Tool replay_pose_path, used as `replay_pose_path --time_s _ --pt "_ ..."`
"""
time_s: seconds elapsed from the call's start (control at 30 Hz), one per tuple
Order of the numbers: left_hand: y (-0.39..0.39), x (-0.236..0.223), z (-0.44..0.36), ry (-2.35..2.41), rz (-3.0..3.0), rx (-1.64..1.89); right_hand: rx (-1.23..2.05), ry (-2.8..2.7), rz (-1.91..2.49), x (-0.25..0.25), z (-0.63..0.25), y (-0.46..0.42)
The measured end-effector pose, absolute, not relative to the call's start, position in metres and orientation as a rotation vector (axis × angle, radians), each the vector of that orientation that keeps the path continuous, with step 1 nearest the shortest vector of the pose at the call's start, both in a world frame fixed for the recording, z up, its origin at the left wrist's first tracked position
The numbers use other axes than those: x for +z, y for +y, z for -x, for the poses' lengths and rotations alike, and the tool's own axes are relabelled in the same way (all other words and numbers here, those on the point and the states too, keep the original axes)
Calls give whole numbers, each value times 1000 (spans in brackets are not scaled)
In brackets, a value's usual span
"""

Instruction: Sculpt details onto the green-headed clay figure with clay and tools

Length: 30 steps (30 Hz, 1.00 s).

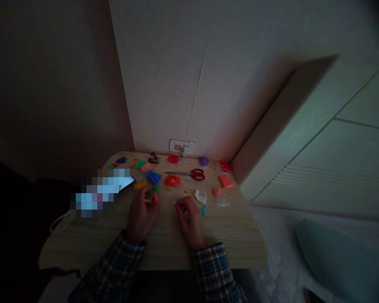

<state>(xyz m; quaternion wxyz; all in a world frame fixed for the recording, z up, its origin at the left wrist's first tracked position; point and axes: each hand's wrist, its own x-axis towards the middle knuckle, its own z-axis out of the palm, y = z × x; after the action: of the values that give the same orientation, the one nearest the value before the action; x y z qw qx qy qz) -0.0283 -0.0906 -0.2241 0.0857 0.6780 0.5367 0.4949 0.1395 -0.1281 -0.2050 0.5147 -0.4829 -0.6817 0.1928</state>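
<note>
Nearest me, on this side of the scissors (197, 174): two plaid cuffs, two bare hands. Left hand (141, 214), nearer and to the left of the scissors, fingers closed on a red-and-green modelled piece (151, 195). Right hand (191, 221), directly on the near side of the scissors, curled; thumb and forefinger close, but I cannot tell whether they meet or grip anything.

Between right hand and scissors, slightly rightward: teal scrap (203, 210) and white scrap (200, 196), both loose.

Judgement: partway through. Red and green already joined in one piece; the scraps not. How much shaping is left, too dim to say.

Level with the scissors, to their left: blue packet (153, 177). Just nearer: orange-red packet (173, 180). To their right: coral packet (225, 181). Beyond them: purple packet (204, 161) and red packet (173, 158), apparently unused here.
</note>
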Motion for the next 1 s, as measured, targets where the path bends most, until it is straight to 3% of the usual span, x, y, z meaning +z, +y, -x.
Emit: replay_pose_path --time_s 0.8,1.0 --pt "-90 -228 28 1589 -2060 1463 497 -1630 1196 -206 -138 -126" --pt "-95 -220 24 1465 -2049 1526 679 -1479 1129 -204 -140 -123"
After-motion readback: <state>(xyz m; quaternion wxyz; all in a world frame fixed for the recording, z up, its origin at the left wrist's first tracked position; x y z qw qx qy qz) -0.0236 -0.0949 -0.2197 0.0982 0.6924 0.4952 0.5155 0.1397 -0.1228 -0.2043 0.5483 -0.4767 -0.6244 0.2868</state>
